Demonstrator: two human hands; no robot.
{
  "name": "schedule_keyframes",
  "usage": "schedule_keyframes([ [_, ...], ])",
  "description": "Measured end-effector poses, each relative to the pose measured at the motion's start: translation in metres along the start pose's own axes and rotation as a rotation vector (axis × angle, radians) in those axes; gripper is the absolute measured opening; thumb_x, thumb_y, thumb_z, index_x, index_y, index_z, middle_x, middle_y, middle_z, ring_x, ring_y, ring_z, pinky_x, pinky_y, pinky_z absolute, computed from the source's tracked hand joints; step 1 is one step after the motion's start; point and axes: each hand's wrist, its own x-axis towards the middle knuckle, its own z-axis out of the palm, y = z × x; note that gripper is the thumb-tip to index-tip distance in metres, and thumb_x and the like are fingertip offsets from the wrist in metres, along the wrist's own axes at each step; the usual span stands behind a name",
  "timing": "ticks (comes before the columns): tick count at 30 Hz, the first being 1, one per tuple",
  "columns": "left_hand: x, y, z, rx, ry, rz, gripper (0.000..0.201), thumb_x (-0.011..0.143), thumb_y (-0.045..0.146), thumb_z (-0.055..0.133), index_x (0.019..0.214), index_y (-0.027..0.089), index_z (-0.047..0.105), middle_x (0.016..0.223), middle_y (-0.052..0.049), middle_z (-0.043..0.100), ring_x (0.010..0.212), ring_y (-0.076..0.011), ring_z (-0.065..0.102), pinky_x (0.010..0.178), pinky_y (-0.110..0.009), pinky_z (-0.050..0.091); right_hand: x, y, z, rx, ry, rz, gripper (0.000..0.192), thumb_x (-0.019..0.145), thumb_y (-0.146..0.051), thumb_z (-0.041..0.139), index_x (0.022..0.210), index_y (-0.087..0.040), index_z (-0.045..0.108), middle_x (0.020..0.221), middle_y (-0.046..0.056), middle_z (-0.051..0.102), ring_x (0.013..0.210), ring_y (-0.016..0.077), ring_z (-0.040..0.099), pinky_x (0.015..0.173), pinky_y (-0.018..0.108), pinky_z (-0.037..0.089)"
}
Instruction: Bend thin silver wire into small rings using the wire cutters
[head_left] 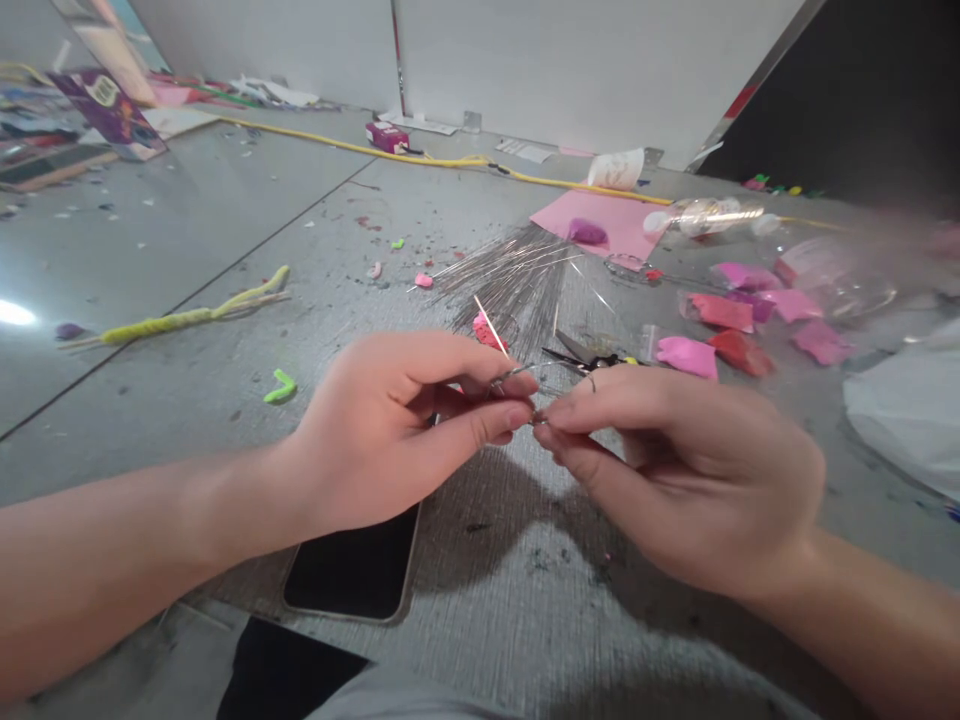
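Note:
In the middle of the view, my left hand [420, 425] and my right hand [675, 465] meet fingertip to fingertip above the table. Both pinch a thin, bent metal wire [540, 419], which loops up a little between them. Most of the wire is covered by my fingers. A pale thin stick [491, 326] points up from behind my left fingers; I cannot tell whether it is held. Just beyond my hands lie scissors or pliers with dark blades [577, 352] and a fanned bundle of straight wires [510, 270]. A phone [352, 565] rests partly under my left hand.
Several pink and red clay packets [720, 312] lie to the right, near a clear plastic bottle [705, 216]. A pink paper sheet [622, 225] carries a purple lump [587, 232]. At left is a yellow-green wrapped stem [172, 322]. A yellow cable [337, 147] crosses the back.

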Motion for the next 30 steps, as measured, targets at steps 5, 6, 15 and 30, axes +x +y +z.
schedule_keyframes([
  [5,0.004,-0.004,0.001,-0.167,0.003,-0.113,0.006,0.082,0.022,0.079,0.082,0.020,0.074,0.081,0.001,0.076,0.066,-0.0128,0.072,0.062,-0.023,0.063,-0.007,0.002,0.003,0.096,0.090,0.139,0.032,0.082,-0.009,0.076,0.103,-0.027,0.062,0.084,0.000,0.076,0.075,0.0189,0.077,0.067,0.031,0.067],
  [6,0.005,-0.005,0.002,-0.190,0.003,-0.134,0.006,0.081,0.022,0.079,0.082,0.020,0.074,0.080,0.001,0.075,0.065,-0.0123,0.071,0.061,-0.023,0.063,-0.007,0.003,0.004,0.115,0.078,0.141,0.038,0.082,-0.010,0.078,0.110,-0.028,0.061,0.084,-0.001,0.076,0.075,0.0187,0.077,0.067,0.030,0.067],
  [15,0.003,-0.004,0.001,-0.099,-0.019,-0.080,0.008,0.081,0.020,0.079,0.076,0.020,0.074,0.078,0.000,0.078,0.070,-0.0154,0.074,0.062,-0.024,0.062,0.002,0.000,-0.006,0.119,0.007,0.144,0.040,0.080,-0.007,0.080,0.112,-0.028,0.067,0.078,-0.001,0.073,0.066,0.0180,0.074,0.057,0.027,0.065],
  [30,0.009,-0.019,-0.002,-0.005,-0.079,0.290,0.018,0.090,0.014,0.069,0.103,0.020,0.079,0.102,-0.007,0.081,0.090,-0.0169,0.077,0.074,-0.024,0.063,0.000,0.006,-0.005,-0.210,0.026,-0.124,0.024,0.080,-0.002,0.075,0.097,-0.017,0.067,0.081,0.003,0.075,0.070,0.0122,0.068,0.065,0.025,0.058],
])
